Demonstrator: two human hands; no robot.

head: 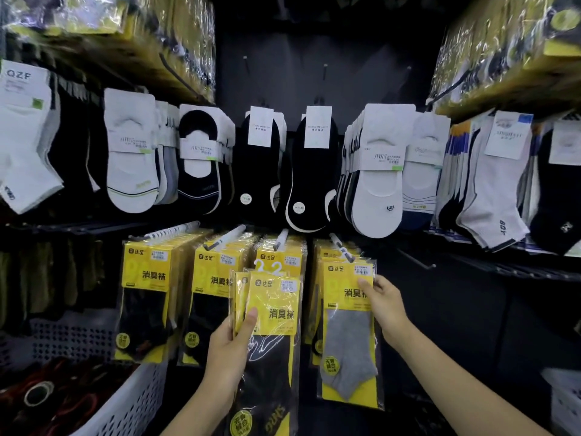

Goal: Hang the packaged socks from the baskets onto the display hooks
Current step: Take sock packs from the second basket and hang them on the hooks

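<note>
Now your left hand (234,344) grips black packs (273,309) just beside your right hand (385,305), which pinches the hung grey pack (347,341); steady it, then slide their hangers onto the hook (281,239) above.

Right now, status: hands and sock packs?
Left hand grips two black-sock packs, not yet hung. Right hand pinches grey-sock pack hanging on hook. Nothing in the way.
</note>
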